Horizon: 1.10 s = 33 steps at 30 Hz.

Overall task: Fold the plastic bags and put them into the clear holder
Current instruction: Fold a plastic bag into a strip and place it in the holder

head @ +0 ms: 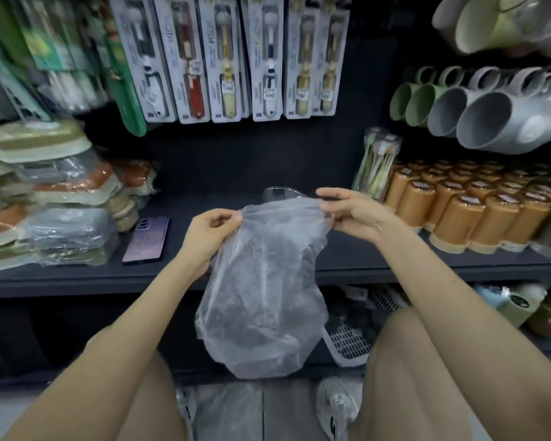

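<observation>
Head view: translucent plastic bag [261,281], crumpled

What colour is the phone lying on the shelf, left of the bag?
The phone is purple, seen best in head view.

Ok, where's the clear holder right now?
Head view, centre: the clear holder stands on the dark shelf just behind the held plastic bag, left of the orange cups.
</observation>
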{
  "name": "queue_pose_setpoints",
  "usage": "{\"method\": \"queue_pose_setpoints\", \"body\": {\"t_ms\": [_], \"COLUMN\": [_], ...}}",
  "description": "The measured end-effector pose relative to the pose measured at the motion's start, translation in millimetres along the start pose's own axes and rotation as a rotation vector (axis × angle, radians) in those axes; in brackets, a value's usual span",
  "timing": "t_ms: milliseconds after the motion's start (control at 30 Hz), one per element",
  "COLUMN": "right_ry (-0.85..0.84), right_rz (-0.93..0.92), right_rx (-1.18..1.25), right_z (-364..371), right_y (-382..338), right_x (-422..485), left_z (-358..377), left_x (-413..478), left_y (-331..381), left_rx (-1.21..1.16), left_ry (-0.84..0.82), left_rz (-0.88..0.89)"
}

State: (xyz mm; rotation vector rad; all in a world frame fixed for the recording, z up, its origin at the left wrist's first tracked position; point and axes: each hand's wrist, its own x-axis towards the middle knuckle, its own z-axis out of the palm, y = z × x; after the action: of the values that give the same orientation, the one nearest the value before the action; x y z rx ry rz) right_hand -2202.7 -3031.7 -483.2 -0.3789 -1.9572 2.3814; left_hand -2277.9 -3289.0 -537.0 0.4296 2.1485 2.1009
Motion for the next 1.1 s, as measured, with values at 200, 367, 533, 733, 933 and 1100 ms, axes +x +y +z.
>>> {"method": "queue_pose_setpoints", "body": {"t_ms": [200, 367, 533, 733, 933, 1100], "right_ry": [0.335, -0.160, -0.302, -0.266, 0.001, 0.116], "right_rz": [-0.309, -0.326, -0.346, -0.570, -0.692, -0.315], "right_rx": [-0.328, -0.688, -1.025, -0.931, -0.793, -0.254], "right_z": [6.7, 50.7, 77.1, 87.5, 103.9, 77.9], "right_y": [8.9, 34.7, 62.0, 66.2, 76.0, 42.7], "right_x": [6.2, -35.2, -41.0, -41.3, -7.9, 13.2], "left_z": [-2.4, 7.8, 10.5, -1.9, -3.4, -29.7], "left_x": [28.2, 50.1, 72.8, 82.5, 81.6, 79.7], "left_y": [-2.3, -0.7, -0.6, -3.9, -4.7, -12.8], "left_rx": [0.028, 0.123, 0.232, 0.353, 0.333, 0.227], "left_ry": [0.096, 0.217, 0.399, 0.493, 0.498, 0.379], "left_rz": [0.007, 0.031, -0.046, -0.127, -0.185, -0.279]}}
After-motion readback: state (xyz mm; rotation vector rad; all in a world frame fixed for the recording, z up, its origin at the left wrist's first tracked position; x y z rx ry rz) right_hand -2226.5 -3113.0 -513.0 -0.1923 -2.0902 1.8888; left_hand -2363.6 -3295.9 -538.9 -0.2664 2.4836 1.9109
